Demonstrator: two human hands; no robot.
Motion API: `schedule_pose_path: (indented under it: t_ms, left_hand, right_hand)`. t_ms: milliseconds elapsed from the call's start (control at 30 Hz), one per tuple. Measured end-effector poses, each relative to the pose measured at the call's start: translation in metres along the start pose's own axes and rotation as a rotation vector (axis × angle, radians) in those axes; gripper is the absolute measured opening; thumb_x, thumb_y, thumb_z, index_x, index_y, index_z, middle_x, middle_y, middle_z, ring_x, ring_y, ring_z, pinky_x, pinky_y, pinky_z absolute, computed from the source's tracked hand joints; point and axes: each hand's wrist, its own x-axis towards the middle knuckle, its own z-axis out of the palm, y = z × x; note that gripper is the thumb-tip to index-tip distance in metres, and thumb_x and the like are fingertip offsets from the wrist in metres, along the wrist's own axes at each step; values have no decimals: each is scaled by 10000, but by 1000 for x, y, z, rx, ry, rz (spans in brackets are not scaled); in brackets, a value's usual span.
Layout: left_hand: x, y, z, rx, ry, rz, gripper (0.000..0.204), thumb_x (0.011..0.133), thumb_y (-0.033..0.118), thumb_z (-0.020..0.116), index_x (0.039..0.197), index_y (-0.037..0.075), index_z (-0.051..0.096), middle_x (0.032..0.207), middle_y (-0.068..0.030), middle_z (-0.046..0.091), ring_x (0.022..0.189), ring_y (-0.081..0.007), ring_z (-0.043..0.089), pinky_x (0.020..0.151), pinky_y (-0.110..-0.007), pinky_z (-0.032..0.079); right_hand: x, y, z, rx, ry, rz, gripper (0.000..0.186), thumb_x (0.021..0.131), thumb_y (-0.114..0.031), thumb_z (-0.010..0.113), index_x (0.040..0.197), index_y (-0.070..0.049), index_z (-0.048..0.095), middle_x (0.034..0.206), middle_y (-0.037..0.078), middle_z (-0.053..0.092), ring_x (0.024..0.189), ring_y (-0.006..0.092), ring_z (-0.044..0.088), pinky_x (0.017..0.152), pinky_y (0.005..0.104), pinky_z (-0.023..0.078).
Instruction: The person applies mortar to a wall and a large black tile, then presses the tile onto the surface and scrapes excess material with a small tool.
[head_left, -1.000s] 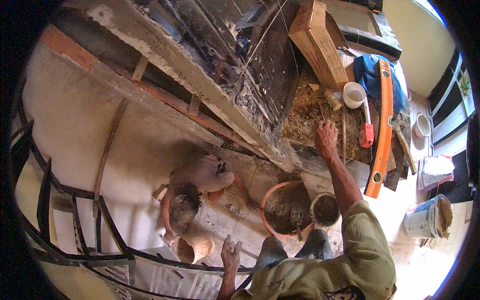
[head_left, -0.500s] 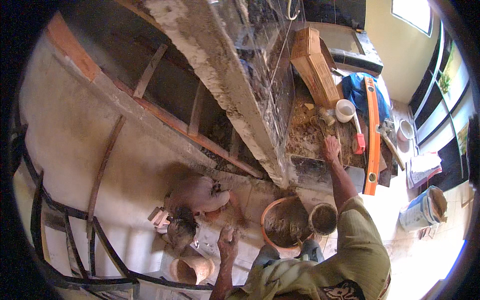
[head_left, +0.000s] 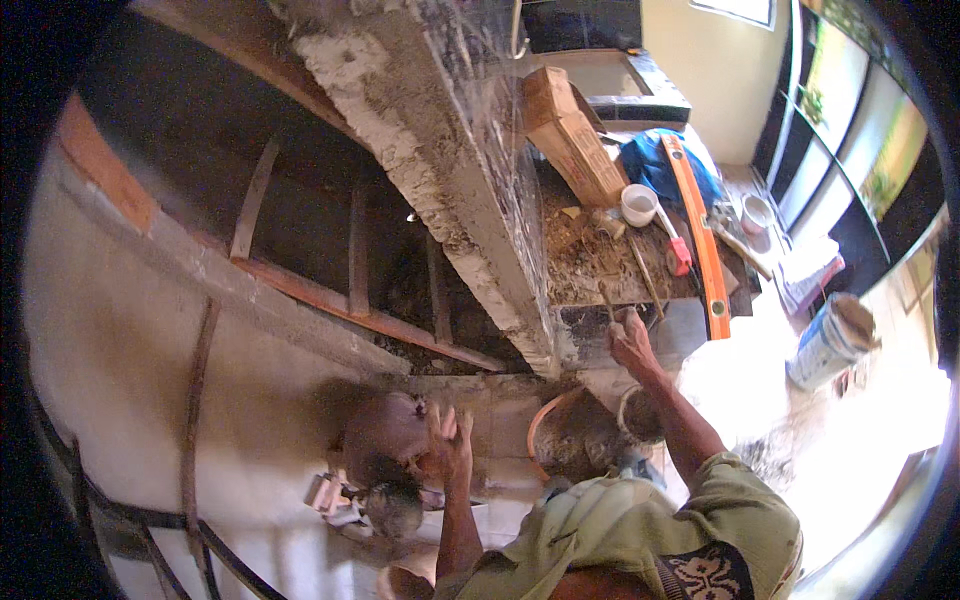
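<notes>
Orange and long, the spirit level (head_left: 697,230) is lying along the right side of the dirt-covered worktop (head_left: 583,286), and to the left of its near end my right hand (head_left: 628,342) is hovering at the near edge. With this hand I am gripping a thin tool (head_left: 606,297); my fingers are wrapping around its near part, and its slim free end is pointing to the far side. My own fingers are hiding the rest, so I cannot tell what kind of tool I am holding. Just to the right of it, a wooden stick (head_left: 645,278) is lying on the worktop, its near end coming close to my hand. My left hand (head_left: 449,440) is hanging in the air at the left, with the fingers pointing far and standing a little apart, and it appears to be holding nothing. Lower down behind it, a co-worker (head_left: 385,432) is crouching, and some bricks (head_left: 325,493) are lying to the left. Between my two arms, a round tub (head_left: 531,443) is holding grey mortar, and a dark bucket (head_left: 622,406) is standing just to its right. Farther away, a white cup (head_left: 640,217) is standing near a cardboard box (head_left: 570,145).
</notes>
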Motion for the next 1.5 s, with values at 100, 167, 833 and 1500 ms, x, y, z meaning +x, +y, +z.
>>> schedule_pose_path:
  t_ms: [100,167,833,1500]
  left_hand:
    - [63,51,9,-146,4,192,915,857,243,688,1482,20,57,1500,-222,208,1364,-315,295,1075,-451,319]
    - [92,109,31,-239,-20,327,978,840,253,707,1486,32,6,1512,-237,154,1387,-326,246,1097,-485,279]
    - [148,222,81,-4,-23,851,1195,752,308,786,1438,-51,-124,1442,-327,236,1334,-376,315,1086,-416,311]
    - [38,163,60,-366,-452,137,356,884,124,652,1182,-44,556,1096,-94,608,987,-160,571,859,-289,471]
  right_hand:
    - [-41,-96,-3,544,-137,308,244,806,-69,604,1024,17,535,777,116,567,659,202,583,556,318,487]
    - [-54,-96,-2,586,-141,151,146,877,-83,573,996,-3,547,722,37,557,573,131,564,518,281,480]
    - [-71,-191,57,788,77,176,359,945,-217,456,1170,40,566,723,35,535,608,102,480,506,258,373]
    - [-99,-215,65,-225,480,-458,178,832,-117,612,998,-64,578,766,92,519,711,282,548,601,408,449]
